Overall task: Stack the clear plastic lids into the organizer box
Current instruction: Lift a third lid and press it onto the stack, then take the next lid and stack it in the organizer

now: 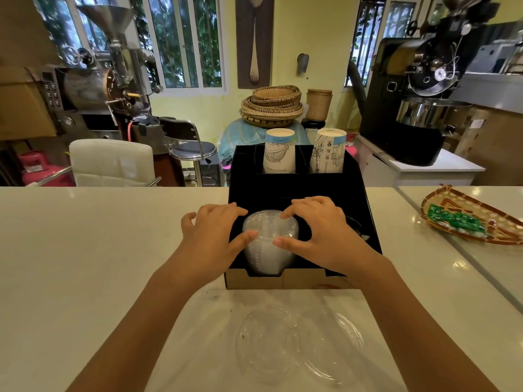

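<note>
both hands sit on the stack of clear round plastic lids (pixel 270 241) in the front-left slot of the black cardboard organizer box (pixel 297 190): left hand (pixel 218 233) w/ thumb pressed on the stack's left side, fingers over its far-left edge; right hand (pixel 319 230) w/ thumb on the near-right side and fingertips (pixel 285 215) on the top rim. so a narrow two-handed hold around the stack, looks like settling it down into the slot. stack axis runs upright, tipped a bit toward the person. more loose clear flat lids (pixel 300 346) lie overlapping on the pale countertop (pixel 85 250), directly nearer the body than the box, between the forearms, abt equally close to either hand. next pick likely means pulling a hand straight back. two printed paper cup stacks (pixel 304 151) stand in the rear slots.
</note>
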